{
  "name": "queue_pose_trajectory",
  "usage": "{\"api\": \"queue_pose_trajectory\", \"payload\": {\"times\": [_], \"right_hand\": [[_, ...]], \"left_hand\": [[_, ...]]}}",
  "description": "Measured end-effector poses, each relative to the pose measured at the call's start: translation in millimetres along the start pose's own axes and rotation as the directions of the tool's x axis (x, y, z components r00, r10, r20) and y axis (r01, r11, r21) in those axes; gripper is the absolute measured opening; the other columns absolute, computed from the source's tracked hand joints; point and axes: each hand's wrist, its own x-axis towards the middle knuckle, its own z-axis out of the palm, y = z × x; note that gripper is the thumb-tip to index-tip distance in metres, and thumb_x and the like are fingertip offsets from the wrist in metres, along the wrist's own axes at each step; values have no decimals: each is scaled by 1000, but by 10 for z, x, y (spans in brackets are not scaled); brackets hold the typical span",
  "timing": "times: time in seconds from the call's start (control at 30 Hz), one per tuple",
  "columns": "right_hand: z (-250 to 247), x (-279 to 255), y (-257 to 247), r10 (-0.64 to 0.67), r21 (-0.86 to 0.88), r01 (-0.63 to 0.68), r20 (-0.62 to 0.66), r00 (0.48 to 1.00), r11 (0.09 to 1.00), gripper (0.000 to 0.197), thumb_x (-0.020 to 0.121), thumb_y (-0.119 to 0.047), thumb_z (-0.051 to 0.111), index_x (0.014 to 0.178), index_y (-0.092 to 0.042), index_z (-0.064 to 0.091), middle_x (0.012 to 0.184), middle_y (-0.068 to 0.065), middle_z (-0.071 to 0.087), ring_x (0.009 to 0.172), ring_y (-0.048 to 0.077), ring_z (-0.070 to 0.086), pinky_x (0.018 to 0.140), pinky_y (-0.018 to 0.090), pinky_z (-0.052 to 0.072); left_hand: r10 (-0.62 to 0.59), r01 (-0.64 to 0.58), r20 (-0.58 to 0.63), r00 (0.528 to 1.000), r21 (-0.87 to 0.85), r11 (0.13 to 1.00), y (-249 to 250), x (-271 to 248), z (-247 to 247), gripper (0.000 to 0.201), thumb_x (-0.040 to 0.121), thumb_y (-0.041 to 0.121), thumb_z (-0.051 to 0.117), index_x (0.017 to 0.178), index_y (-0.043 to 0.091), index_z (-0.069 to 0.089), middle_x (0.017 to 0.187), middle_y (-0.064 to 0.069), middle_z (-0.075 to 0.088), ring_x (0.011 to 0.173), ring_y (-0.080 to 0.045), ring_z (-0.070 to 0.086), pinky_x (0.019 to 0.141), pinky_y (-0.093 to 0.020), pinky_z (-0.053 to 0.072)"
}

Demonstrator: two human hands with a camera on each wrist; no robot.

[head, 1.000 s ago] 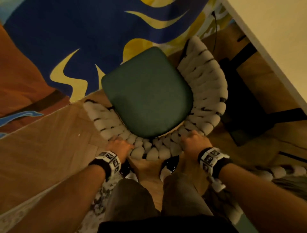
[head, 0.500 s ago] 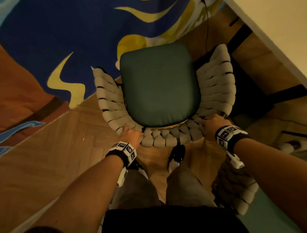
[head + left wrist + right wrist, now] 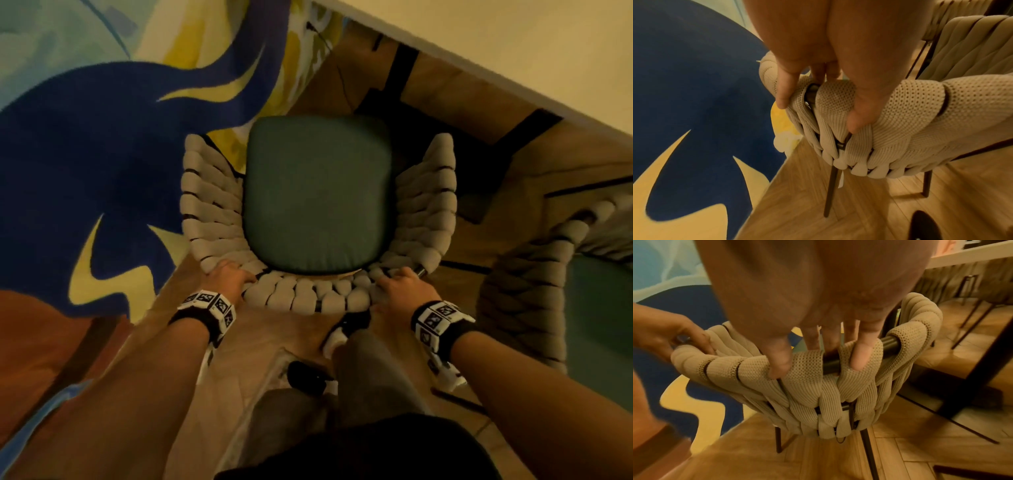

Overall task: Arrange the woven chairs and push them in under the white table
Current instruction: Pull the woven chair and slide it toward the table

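- Head view, looking straight down: my left hand (image 3: 228, 279) and my right hand (image 3: 404, 289) both grip the curved top rail of the beige woven chair with the dark green seat cushion (image 3: 317, 195), one at each end of the backrest.
- Left wrist view: my left-hand fingers (image 3: 784, 91) are curled over the rail and my thumb presses into the knitted beige straps on the near side, so the hand is closed around the rail with the padding squeezed between.
- Right wrist view: my right-hand fingers (image 3: 862, 353) are hooked over the top, one lying right beside a bare stretch of dark metal tube (image 3: 890, 342), and my thumb digs into the weave below; this hand too is clamped on the rail.
- The chair stands on the herringbone wooden floor (image 3: 212, 377), its open front facing the white table (image 3: 513, 48), whose edge runs across the upper right corner. The seat's front edge is near that edge; I cannot tell whether any of it is under the top.
- The chair's left side overlaps the edge of the blue, yellow and orange patterned rug (image 3: 85, 171).
- A second woven chair in a darker beige with a green seat (image 3: 527, 298) stands just beside my right forearm, on the right.
- My dark shoes (image 3: 349, 325) sit directly behind the backrest I hold.
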Motion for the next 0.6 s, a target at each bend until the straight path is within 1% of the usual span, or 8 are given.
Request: {"api": "queue_pose_trajectory", "payload": {"times": [0.07,0.13,0.23,0.3,0.37,0.43,0.53,0.6], "right_hand": [[-23,31,-96,25,61,-23,-33,999,998,74,83,-58,57,142,-22,33,136,8,47,127,27,36,98,42,47],[-76,81,-189,59,107,-54,-42,997,993,69,83,-56,58,139,-21,36,134,8,49,126,27,37,96,42,48],[-146,161,-370,88,144,-78,-60,994,987,65,84,-55,57,137,-22,37,131,8,51,125,26,37,94,43,48],[-207,201,-562,74,142,-64,-67,995,988,59,87,-54,54,134,-21,40,130,8,52,124,27,37,93,41,47],[-281,247,-771,62,138,-50,-86,994,989,53,90,-52,51,130,-18,43,130,7,51,124,28,37,93,39,43],[-355,289,-984,75,165,-58,-99,992,985,51,92,-51,50,128,-16,44,131,7,51,125,29,37,94,39,42],[-441,419,-1217,123,206,-102,-95,988,973,49,92,-49,50,128,-16,42,131,7,52,126,29,36,94,40,43],[-519,539,-1367,160,227,-136,-92,983,964,49,92,-51,50,127,-18,42,129,6,53,124,28,37,90,40,45]], "left_hand": [[38,-37,-14,999,51,998,-104,124,-192,44,93,21,58,134,35,53,131,-7,48,129,-27,41,105,-38,39],[74,-74,-9,997,80,994,-215,270,-354,46,92,19,59,134,38,53,129,-6,49,127,-26,41,104,-40,42],[96,-96,6,995,133,986,-401,451,-579,46,93,19,57,133,40,53,126,-6,49,126,-25,42,100,-40,45],[79,-83,32,996,152,985,-574,529,-697,45,94,19,54,133,41,53,128,-6,48,127,-26,41,100,-42,44],[73,-79,42,996,180,981,-741,626,-834,44,95,19,51,134,41,51,130,-5,46,127,-26,41,101,-45,43],[72,-81,47,996,203,976,-921,728,-952,42,97,21,49,134,41,51,132,-5,45,128,-27,41,103,-46,42],[118,-128,53,992,251,959,-1132,929,-1172,42,98,22,46,135,40,50,133,-5,44,130,-27,38,103,-45,42],[149,-160,60,987,262,952,-1280,1084,-1326,42,98,22,46,136,39,49,132,-6,44,130,-27,38,103,-45,41]]}}
